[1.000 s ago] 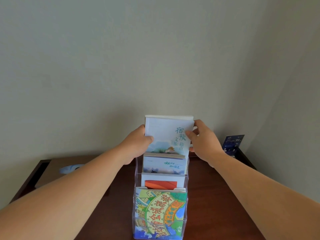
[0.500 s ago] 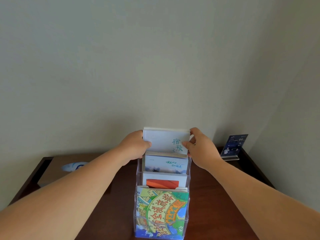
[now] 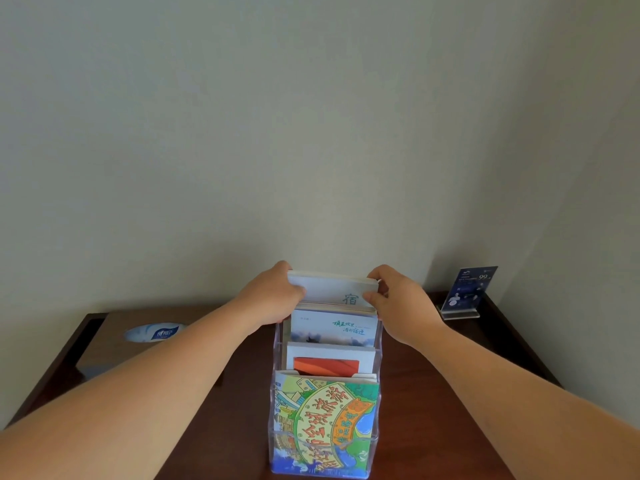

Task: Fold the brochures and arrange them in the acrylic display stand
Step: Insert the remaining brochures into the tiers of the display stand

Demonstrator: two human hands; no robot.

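Head view: the brochure stack (image 3: 329, 289) sits lower than a second ago, almost seated in the rear pocket of the stand (image 3: 378, 348); insertion is judged nearly complete; left hand (image 3: 273, 299) pinches its 9 o'clock edge, right hand (image 3: 401, 303) its 3 o'clock edge, fingers clamped; cover faces the camera; long axis upright, toward 12 o'clock.

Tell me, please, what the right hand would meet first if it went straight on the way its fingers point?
The right hand points leftward and pinches the right edge of the pale brochures, so those come first; beyond them, seemingly, the left hand on the opposite edge.
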